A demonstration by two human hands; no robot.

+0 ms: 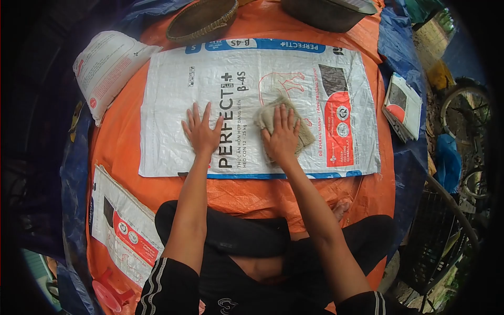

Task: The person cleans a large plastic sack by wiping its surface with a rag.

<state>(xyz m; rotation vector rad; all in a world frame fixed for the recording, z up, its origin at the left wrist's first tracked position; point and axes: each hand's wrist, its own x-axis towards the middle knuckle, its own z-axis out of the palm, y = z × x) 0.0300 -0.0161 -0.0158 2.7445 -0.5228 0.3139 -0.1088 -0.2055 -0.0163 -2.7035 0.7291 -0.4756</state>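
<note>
A white woven feed sack (173, 84) with "PERFECT PLUS" print lies flat on the orange tarp in front of me. My left hand (201, 129) rests on its left part, palm down with the fingers spread and nothing in them. On the right, my right hand (282, 135) presses a folded beige cloth (305, 137) against the sack's printed face. Its fingers lie stretched over the cloth, and the palm side is hidden.
A filled white sack (113, 68) stands at the upper left. Folded printed sacks lie at lower left (126, 226) and right (403, 107). A woven basket (202, 22) and a dark basin (325, 16) sit at the back. A red plastic stool (110, 294) is at lower left.
</note>
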